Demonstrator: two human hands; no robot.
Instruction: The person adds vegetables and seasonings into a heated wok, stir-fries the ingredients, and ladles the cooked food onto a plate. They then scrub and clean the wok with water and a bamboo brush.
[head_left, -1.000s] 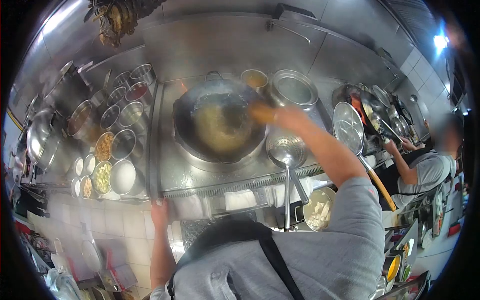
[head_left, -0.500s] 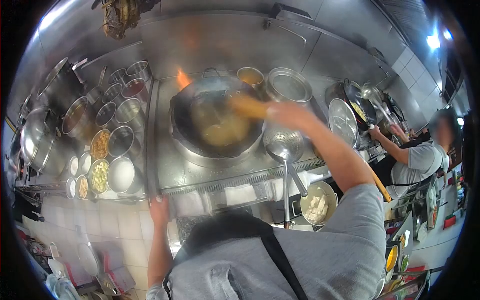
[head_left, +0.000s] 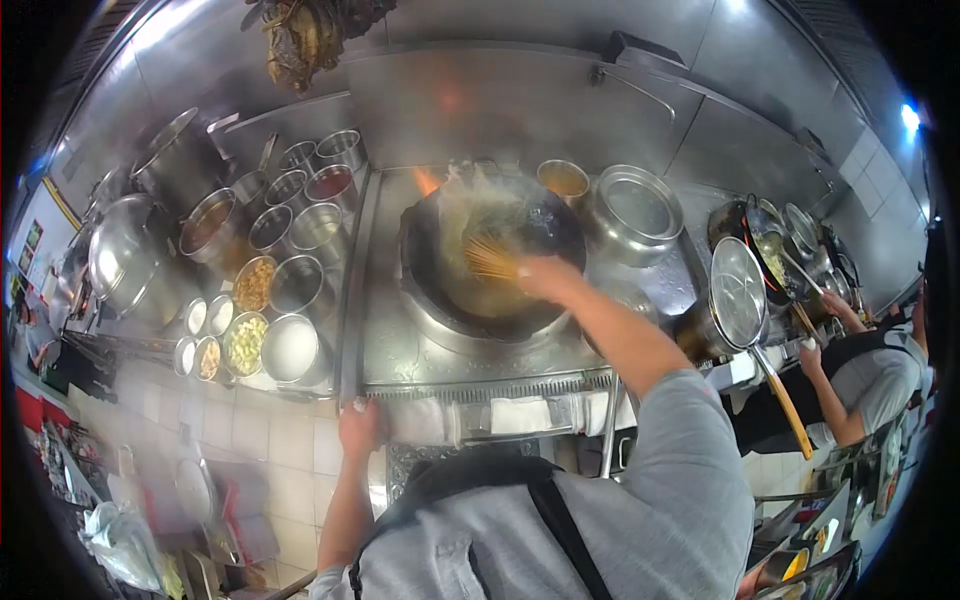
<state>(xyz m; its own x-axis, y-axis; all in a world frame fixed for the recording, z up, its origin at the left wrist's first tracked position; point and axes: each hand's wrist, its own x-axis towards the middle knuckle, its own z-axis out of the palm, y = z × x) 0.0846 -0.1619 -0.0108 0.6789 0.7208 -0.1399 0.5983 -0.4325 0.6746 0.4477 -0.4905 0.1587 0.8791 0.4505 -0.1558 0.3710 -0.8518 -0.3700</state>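
Observation:
My right hand (head_left: 548, 280) grips a bamboo wok brush (head_left: 490, 258), its splayed bristles inside the large dark wok (head_left: 418, 255). Cloudy liquid lies in the bottom of the wok, steam rises from it, and a flame (head_left: 427, 182) shows behind its left rim. My left hand (head_left: 360, 425) is closed at the stove's front edge, near the left corner. What its fingers hold, if anything, is hidden. A perforated ladle (head_left: 612, 410) lies partly behind my right arm, handle toward me.
Metal pots and tins, with a tin of white stuff (head_left: 291, 350), crowd the left counter. A lidded pot (head_left: 637, 215) and a small pot (head_left: 563, 180) stand right of the wok. A wood-handled strainer (head_left: 738, 290) rests farther right. A co-worker (head_left: 865, 375) cooks beside me.
The brush has moved left and down into the wok, my right hand with it. The view has turned left, and the pot of white pieces is out of sight. My left hand stays put.

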